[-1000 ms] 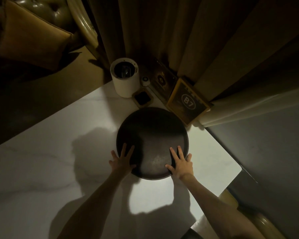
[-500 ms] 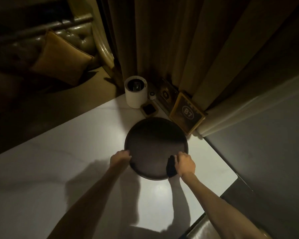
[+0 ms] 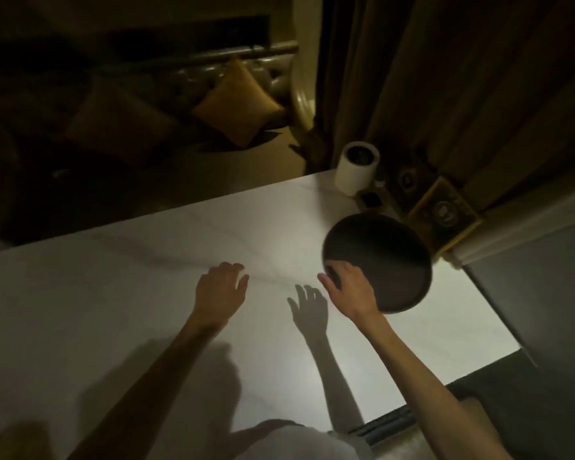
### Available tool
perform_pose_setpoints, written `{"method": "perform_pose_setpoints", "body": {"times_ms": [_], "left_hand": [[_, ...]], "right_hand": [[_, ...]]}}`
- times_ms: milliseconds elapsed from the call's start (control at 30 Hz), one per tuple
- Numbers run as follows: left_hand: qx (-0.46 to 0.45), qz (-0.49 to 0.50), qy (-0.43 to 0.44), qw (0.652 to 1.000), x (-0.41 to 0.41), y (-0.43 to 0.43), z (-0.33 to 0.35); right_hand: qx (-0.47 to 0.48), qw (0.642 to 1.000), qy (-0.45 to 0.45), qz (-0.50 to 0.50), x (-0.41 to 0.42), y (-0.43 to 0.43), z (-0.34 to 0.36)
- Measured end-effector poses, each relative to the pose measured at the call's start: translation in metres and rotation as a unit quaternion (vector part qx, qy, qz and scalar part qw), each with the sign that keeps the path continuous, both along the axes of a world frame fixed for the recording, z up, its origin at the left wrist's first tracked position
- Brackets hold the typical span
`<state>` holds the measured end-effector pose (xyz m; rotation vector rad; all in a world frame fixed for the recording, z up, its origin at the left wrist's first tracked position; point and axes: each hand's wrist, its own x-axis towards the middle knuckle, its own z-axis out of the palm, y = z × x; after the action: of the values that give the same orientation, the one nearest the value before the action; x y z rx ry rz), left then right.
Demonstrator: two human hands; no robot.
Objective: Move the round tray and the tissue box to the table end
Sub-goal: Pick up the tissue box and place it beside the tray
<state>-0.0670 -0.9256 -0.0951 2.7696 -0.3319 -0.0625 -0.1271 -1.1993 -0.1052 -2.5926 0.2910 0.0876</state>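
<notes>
The room is dim. A pale marble-veined surface [image 3: 146, 293] fills the middle and lower left of the frame, lit brightest near its centre, with soft shadows falling across it. In the upper left stands a dark tufted sofa [image 3: 186, 71] carrying a mustard cushion [image 3: 238, 106]. Heavy brown curtains [image 3: 445, 78] hang in folds across the upper right. A grey floor [image 3: 545, 293] shows along the right edge, below the curtain hem.
</notes>
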Motion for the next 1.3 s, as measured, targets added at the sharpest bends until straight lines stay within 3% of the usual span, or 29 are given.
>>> {"method": "perform_pose_setpoints", "body": {"times_ms": [267, 467, 700, 833, 967, 1100, 1300], "left_hand": [[0.022, 0.132, 0.017, 0.991, -0.145, 0.208, -0.028], [0.098, 0.256, 0.099, 0.957, -0.275, 0.301, -0.039], [0.038, 0.377, 0.210, 0.901, -0.341, 0.415, -0.031], [0.000, 0.321, 0.242, 0.916, -0.305, 0.502, -0.060], [-0.061, 0.222, 0.263, 0.937, -0.246, 0.580, -0.100], [-0.092, 0.096, 0.317, 0.939, -0.214, 0.612, -0.138], [-0.179, 0.048, 0.395, 0.900, -0.191, 0.621, -0.161]], "right_hand": [[0.083, 0.983, 0.043, 0.159, -0.047, 0.182, 0.004], [0.111, 0.921, 0.124, 0.352, -0.073, 0.294, -0.005], [0.140, 0.865, 0.177, 0.448, -0.095, 0.418, 0.012], [0.127, 0.867, 0.207, 0.436, -0.102, 0.489, -0.012], [0.052, 0.884, 0.252, 0.391, -0.106, 0.558, -0.067], [0.101, 0.898, 0.301, 0.304, -0.115, 0.603, -0.090], [0.230, 0.899, 0.349, 0.132, -0.140, 0.631, -0.112]]}}
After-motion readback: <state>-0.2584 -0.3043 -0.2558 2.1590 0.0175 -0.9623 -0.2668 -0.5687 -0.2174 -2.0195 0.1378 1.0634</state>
